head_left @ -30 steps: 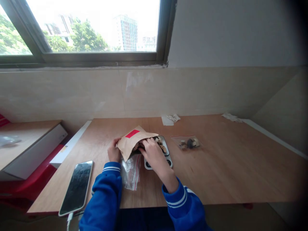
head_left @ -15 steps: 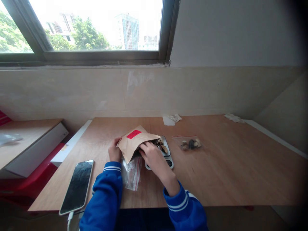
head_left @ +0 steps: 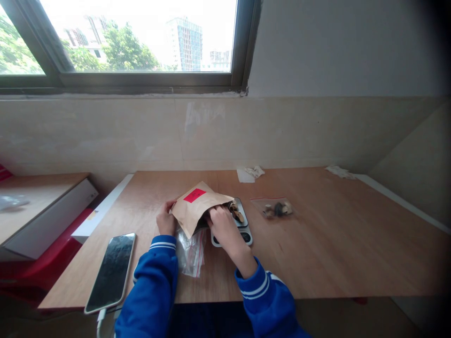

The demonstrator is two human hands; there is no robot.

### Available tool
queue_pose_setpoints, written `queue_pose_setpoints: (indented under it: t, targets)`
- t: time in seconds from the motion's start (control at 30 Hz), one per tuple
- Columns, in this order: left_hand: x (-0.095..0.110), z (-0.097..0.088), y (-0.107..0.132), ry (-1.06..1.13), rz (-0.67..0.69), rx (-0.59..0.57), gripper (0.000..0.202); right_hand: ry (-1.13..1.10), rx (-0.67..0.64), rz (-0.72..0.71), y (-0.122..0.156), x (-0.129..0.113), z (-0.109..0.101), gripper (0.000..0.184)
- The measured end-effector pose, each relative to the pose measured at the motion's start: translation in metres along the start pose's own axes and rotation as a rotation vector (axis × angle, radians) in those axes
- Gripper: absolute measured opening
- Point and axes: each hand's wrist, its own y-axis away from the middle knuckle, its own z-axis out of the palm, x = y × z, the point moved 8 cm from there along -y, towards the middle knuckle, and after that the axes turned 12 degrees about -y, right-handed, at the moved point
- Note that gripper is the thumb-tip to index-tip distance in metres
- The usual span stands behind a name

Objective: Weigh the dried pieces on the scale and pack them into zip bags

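- We're at a wooden desk (head_left: pixel 317 244) below a window (head_left: pixel 141 42), with a tiled wall (head_left: pixel 246 131) between them; trees and tower blocks show outside.
- Left of the desk we see a lower wooden side table (head_left: pixel 35 197).
- On the desk, near edge, we have a phone (head_left: pixel 110 272), screen up, with a charging cable (head_left: pixel 101 324) at its bottom end.
- Far edge: two crumpled tissues (head_left: pixel 254 172) (head_left: pixel 340 172), well apart.
- Mid-desk we have a kraft paper envelope (head_left: pixel 193 209) with a red label (head_left: pixel 194 195), held up and tilted just over a small digital scale (head_left: pixel 243 232).
- Dried pieces (head_left: pixel 237 214) sit on the scale, partly under the envelope's flap.
- To the right, a clear zip bag (head_left: pixel 273 210) lies flat with dark and pale pieces inside.
- Another clear zip bag (head_left: pixel 192 253) lies crumpled under the envelope.
- Our left hand (head_left: pixel 166 220) has its fingers closed on the envelope's left edge.
- Our right hand (head_left: pixel 220 226) has its fingers (head_left: pixel 214 215) curled at the envelope's mouth; we can't tell if they grip anything.
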Motion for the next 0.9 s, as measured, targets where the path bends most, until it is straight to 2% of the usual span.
queue_pose_setpoints:
  t: [0.1, 0.2, 0.33, 0.47, 0.57, 0.8, 0.9]
  targets:
    - [-0.002, 0.000, 0.000, 0.002, -0.006, -0.007, 0.026, -0.121, 0.079, -0.035, 0.005, -0.006, -0.015, 0.032]
    - [-0.003, -0.001, 0.000, -0.034, -0.015, -0.006, 0.028, -0.276, 0.232, -0.061, 0.012, -0.009, -0.036, 0.029]
    - [-0.004, -0.002, -0.001, -0.070, -0.037, -0.014, 0.032, -0.549, 0.441, -0.011, 0.026, 0.002, -0.059, 0.027]
    - [-0.003, -0.004, -0.002, -0.123, -0.064, -0.026, 0.032, -0.718, 0.557, 0.105, 0.035, 0.029, -0.065, 0.028]
    - [-0.002, -0.006, -0.004, -0.144, -0.105, -0.023, 0.036, -0.797, 0.572, 0.168, 0.040, 0.052, -0.060, 0.030]
    - [-0.001, -0.009, -0.005, -0.215, -0.150, -0.005, 0.040, -0.929, 0.630, 0.364, 0.065, 0.127, -0.049, 0.037]
    - [0.001, -0.008, -0.004, -0.218, -0.134, -0.014, 0.039, -0.959, 0.702, 0.430, 0.079, 0.156, -0.048, 0.040]
